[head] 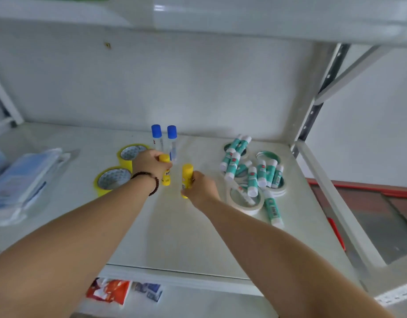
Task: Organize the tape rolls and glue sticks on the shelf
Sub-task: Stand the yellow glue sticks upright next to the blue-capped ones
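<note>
My left hand (151,165) grips a yellow glue stick (165,172), held upright on the white shelf (175,237). My right hand (201,188) grips a second yellow glue stick (187,177), a little to the right. Two clear glue tubes with blue caps (164,140) stand just behind them. Two yellow tape rolls (122,166) lie to the left of my left hand. At the right, several teal-and-white glue sticks (253,173) lie jumbled over white tape rolls (244,200).
A stack of blue-and-white plastic packets (23,182) lies at the shelf's left end. A metal upright and brace (317,104) bound the right side. Another shelf board (198,17) runs overhead. Printed packets (110,291) show on the level below.
</note>
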